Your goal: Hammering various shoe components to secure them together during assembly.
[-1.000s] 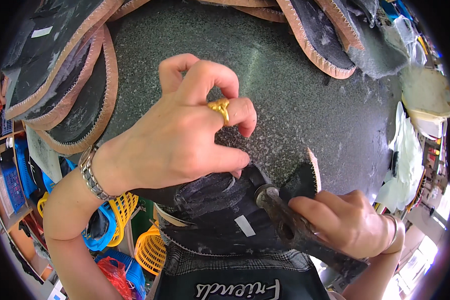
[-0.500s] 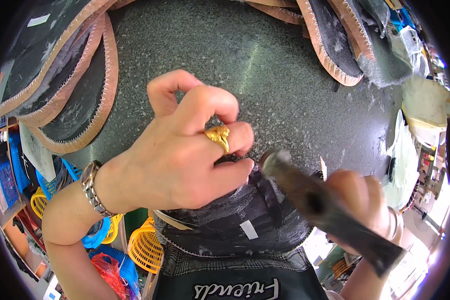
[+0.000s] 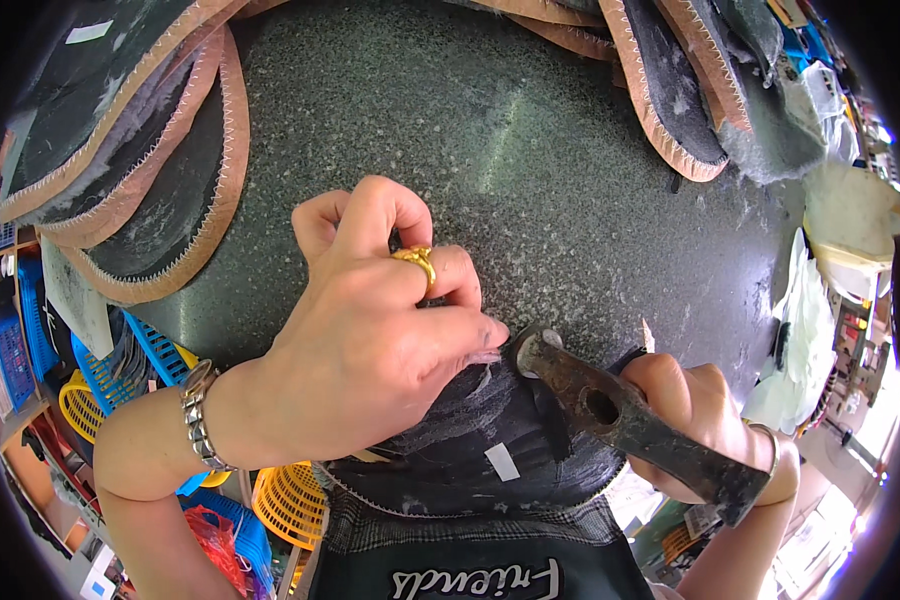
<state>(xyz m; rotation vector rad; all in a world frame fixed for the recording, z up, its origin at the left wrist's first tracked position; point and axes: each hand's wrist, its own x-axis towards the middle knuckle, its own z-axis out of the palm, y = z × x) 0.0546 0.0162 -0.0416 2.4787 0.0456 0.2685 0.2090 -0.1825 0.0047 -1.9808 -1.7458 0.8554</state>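
Observation:
My left hand (image 3: pixel 380 310), with a gold ring and a metal watch, pinches thumb and forefinger at the upper edge of a black stitched piece (image 3: pixel 450 485). That piece lies at the near edge of the dark worktop and bears a small white label. My right hand (image 3: pixel 695 410) is closed around a hammer, its handle mostly hidden behind the fingers and head. The dark, worn hammer head (image 3: pixel 640 425) has a hole through it. Its round face is down at the piece's edge, just right of my left fingertips.
Black pieces with tan, zigzag-stitched rims (image 3: pixel 170 220) are stacked at the far left; similar ones (image 3: pixel 660 90) lie at the far right, some fleecy. The speckled worktop (image 3: pixel 390 110) stretches between. Yellow and blue baskets (image 3: pixel 290 505) stand below left. A whitish sheet (image 3: pixel 800 340) hangs at right.
The hammer head has swung slightly down and left, its face now at the edge by my left fingertips. My left hand has shifted a little left and nearer, its fingers more curled.

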